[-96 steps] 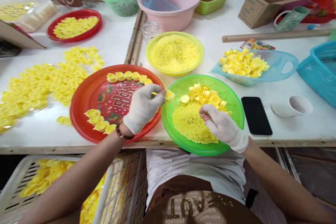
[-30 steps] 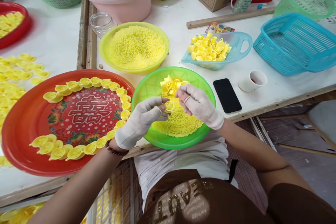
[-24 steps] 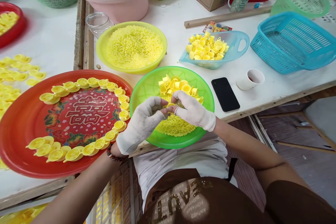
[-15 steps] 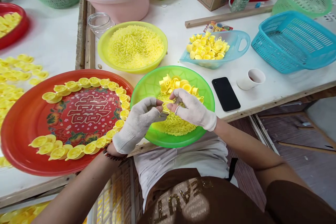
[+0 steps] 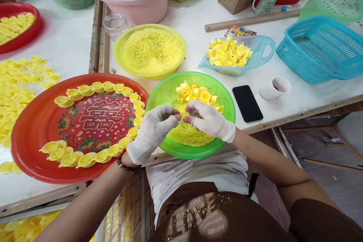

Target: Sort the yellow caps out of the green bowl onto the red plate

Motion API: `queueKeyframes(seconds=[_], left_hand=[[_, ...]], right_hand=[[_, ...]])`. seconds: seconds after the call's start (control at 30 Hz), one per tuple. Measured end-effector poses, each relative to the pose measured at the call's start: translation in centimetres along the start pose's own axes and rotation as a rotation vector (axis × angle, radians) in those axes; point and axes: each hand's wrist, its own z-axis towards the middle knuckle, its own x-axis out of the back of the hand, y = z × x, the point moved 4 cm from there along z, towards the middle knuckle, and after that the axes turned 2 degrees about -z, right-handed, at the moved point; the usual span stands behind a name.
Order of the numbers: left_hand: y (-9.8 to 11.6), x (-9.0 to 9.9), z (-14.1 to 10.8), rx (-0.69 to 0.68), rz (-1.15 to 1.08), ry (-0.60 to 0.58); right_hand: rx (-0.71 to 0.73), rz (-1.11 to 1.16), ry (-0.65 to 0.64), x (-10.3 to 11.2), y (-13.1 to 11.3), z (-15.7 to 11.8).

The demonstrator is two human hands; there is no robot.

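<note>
My left hand (image 5: 157,126) and my right hand (image 5: 208,121), both in white gloves with bare fingertips, meet over a green basin (image 5: 161,90). Between their pinched fingertips is a small yellow plastic cup-shaped piece (image 5: 185,114), partly covered by the fingers. Inside the basin lie yellow pellets (image 5: 195,135) and a heap of similar yellow cup pieces (image 5: 198,92). Left of my hands, a red tray (image 5: 31,132) bears a curved row of yellow pieces (image 5: 102,155) along its printed centre.
Behind the green basin stand a yellow bowl (image 5: 119,56) of pellets and a blue scoop (image 5: 259,49) with yellow cups. To the right are a black phone (image 5: 247,103), a paper cup (image 5: 275,88) and a blue basket (image 5: 309,60). A pink tub (image 5: 136,7) is at the back.
The view has shifted slightly, so the table things appear farther right. My fingertips stay together at the yellow piece, which now shows less between them.
</note>
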Motion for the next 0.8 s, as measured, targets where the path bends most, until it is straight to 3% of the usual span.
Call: queueKeyframes(seconds=[0.17, 0.33, 0.47, 0.57, 0.8], left_hand=[[0.5, 0.2, 0.1, -0.038, 0.061, 0.039], [0.4, 0.2, 0.1, -0.054, 0.044, 0.031], [-0.2, -0.1, 0.0, 0.023, -0.082, -0.013], [-0.4, -0.1, 0.1, 0.090, -0.205, -0.009], [0.2, 0.5, -0.1, 0.069, -0.237, -0.014]], right_hand=[[-0.040, 0.207, -0.028, 0.2, 0.3, -0.2], [0.080, -0.058, 0.104, 0.5, -0.4, -0.2], [-0.036, 0.112, 0.009, 0.1, 0.2, 0.0], [-0.098, 0.198, 0.038, 0.3, 0.5, -0.1], [0.014, -0.030, 0.067, 0.3, -0.1, -0.3]])
